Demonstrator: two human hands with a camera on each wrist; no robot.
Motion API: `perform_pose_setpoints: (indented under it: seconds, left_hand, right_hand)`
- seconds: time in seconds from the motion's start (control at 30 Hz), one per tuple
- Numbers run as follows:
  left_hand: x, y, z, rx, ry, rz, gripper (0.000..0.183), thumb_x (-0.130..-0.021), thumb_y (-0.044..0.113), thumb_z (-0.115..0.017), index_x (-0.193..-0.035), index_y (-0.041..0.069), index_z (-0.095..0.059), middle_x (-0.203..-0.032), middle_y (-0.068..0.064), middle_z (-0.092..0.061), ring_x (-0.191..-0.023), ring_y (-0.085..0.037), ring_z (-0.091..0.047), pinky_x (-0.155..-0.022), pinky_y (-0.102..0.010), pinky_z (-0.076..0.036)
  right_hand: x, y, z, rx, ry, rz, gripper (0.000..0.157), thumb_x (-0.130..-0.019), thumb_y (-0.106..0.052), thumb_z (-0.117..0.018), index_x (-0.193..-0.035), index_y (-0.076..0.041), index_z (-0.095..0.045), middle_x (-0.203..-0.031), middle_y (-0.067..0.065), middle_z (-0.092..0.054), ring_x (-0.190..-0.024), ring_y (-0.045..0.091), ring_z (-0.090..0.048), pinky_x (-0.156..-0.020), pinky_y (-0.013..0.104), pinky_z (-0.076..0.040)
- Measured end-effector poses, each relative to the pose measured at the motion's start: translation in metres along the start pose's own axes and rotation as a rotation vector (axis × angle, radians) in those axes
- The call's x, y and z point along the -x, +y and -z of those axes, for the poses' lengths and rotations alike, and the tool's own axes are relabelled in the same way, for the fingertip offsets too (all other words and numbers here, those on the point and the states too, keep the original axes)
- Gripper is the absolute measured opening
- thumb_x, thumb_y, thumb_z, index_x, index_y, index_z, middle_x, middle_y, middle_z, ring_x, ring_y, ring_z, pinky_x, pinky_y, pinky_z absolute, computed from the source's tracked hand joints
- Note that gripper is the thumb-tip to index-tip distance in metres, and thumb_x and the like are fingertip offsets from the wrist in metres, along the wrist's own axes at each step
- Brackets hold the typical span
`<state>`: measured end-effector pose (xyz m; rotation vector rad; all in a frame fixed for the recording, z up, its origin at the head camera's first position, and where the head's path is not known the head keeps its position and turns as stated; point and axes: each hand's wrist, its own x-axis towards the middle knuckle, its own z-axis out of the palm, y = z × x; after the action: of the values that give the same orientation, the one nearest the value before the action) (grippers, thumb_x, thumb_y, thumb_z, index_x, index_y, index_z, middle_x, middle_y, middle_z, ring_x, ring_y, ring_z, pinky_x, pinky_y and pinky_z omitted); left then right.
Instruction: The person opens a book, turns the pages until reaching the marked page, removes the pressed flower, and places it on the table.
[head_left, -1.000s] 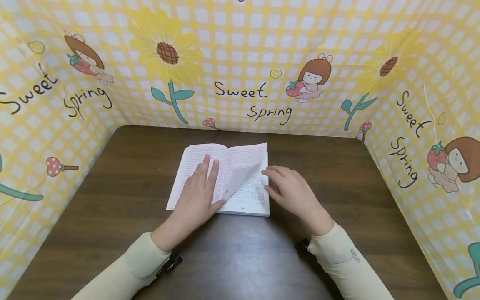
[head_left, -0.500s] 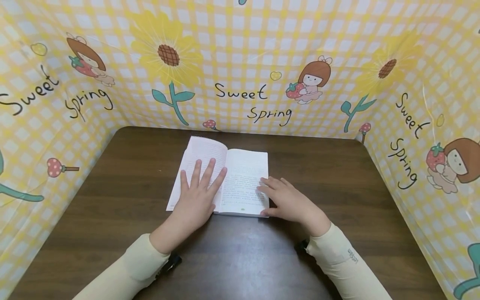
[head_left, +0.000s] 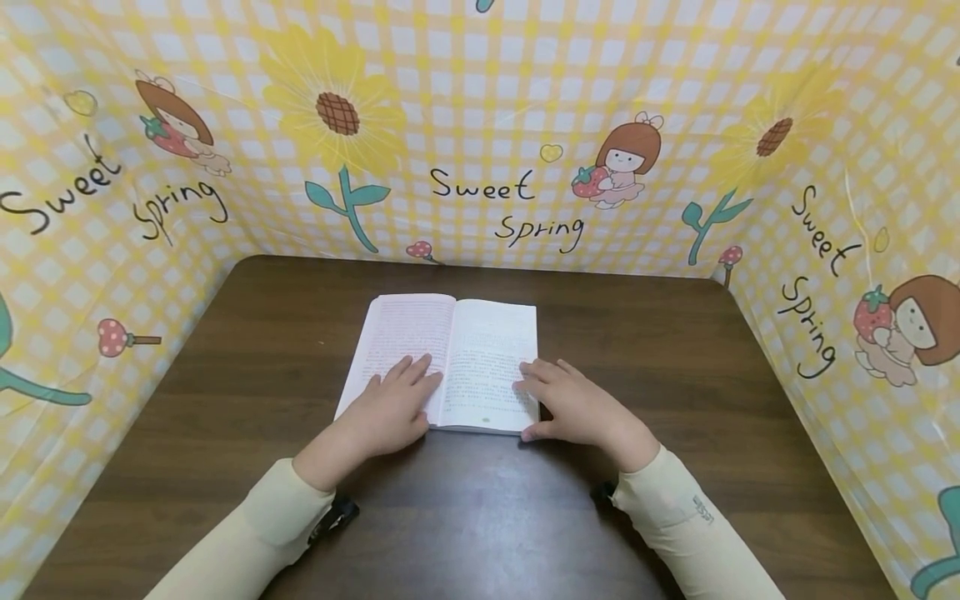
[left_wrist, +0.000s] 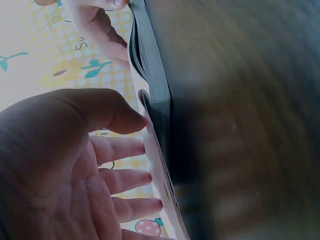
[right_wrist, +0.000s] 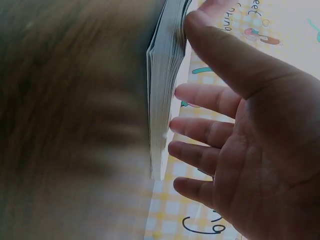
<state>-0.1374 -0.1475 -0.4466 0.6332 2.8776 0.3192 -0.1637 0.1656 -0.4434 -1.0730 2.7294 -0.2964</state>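
Observation:
An open book (head_left: 491, 333) lies on the table, its left page pinkish and its right page white, both printed with rows of text. My left hand (head_left: 382, 412) rests on the lower part of the left page with fingers spread. On the right page's outer edge lie the fingertips of my right hand (head_left: 573, 404), the thumb near the lower corner. In the left wrist view the fingertips (left_wrist: 145, 122) touch the page surface, extended. The right wrist view shows the thick page block (right_wrist: 162, 100) beside relaxed, nearly straight fingers.
The dark wooden table (head_left: 480, 517) has a yellow checked cloth (head_left: 480, 108) with flower prints standing round its back and sides. A black strap (head_left: 333, 517) shows at the left wrist under a cream sleeve (head_left: 247, 525).
A leaf lifted from the right side has turned over to the left and now lies flat. My left hand has drawn down the page; the right hand has shifted slightly nearer, onto the right page.

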Motion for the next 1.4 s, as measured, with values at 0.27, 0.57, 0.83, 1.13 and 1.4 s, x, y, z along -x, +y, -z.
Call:
perform_pose_setpoints:
  seconds: [0.27, 0.57, 0.83, 1.13, 1.4]
  left_hand:
    - [0.001, -0.002, 0.001, 0.004, -0.032, 0.006, 0.066, -0.093, 0.035, -0.062, -0.154, 0.014, -0.047, -0.167, -0.013, -0.03, -0.153, -0.04, -0.028, -0.108, -0.075, -0.033]
    - [0.001, -0.003, -0.001, -0.001, -0.026, 0.01, 0.066, -0.095, 0.042, -0.06, -0.154, 0.015, -0.048, -0.167, -0.012, -0.03, -0.153, -0.039, -0.028, -0.109, -0.074, -0.033]
    - [0.002, -0.002, 0.0, 0.008, -0.011, 0.004, 0.066, -0.096, 0.044, -0.062, -0.153, 0.014, -0.049, -0.167, -0.013, -0.031, -0.153, -0.04, -0.029, -0.108, -0.074, -0.034]
    - [0.0, -0.001, -0.001, 0.009, 0.016, 0.004, 0.073, -0.095, 0.06, -0.062, -0.151, 0.014, -0.053, -0.165, -0.015, -0.035, -0.15, -0.044, -0.033, -0.105, -0.076, -0.036]
    - [-0.002, 0.002, -0.004, 0.031, 0.067, 0.025, 0.079, -0.091, 0.069, -0.062, -0.147, 0.013, -0.057, -0.162, -0.016, -0.039, -0.149, -0.043, -0.035, -0.103, -0.076, -0.037]
  right_hand:
    - [0.0, 0.002, 0.0, 0.006, -0.031, -0.001, 0.065, -0.09, -0.049, -0.077, -0.143, -0.015, -0.061, -0.159, 0.01, -0.046, -0.151, 0.025, -0.037, -0.123, 0.058, -0.022]
    - [0.002, 0.001, 0.003, 0.191, 0.112, 0.226, 0.008, -0.095, -0.02, -0.072, -0.102, -0.018, -0.076, -0.122, 0.002, -0.073, -0.12, 0.018, -0.066, -0.104, 0.057, -0.049]
    - [0.002, 0.0, 0.002, 0.256, 0.155, 0.275, 0.016, -0.089, -0.005, -0.071, -0.086, -0.021, -0.073, -0.1, -0.005, -0.074, -0.099, 0.013, -0.069, -0.093, 0.05, -0.055]
    - [0.003, -0.001, 0.007, 0.362, 0.344, 0.275, 0.025, -0.089, 0.0, -0.063, -0.075, -0.02, -0.056, -0.053, -0.011, -0.041, -0.05, 0.009, -0.027, -0.052, 0.025, -0.033]
    - [0.005, -0.001, 0.017, 0.463, 0.503, 0.408, 0.021, -0.09, 0.0, -0.065, -0.105, -0.015, -0.072, -0.088, -0.008, -0.076, -0.071, 0.007, -0.065, -0.067, 0.028, -0.05]
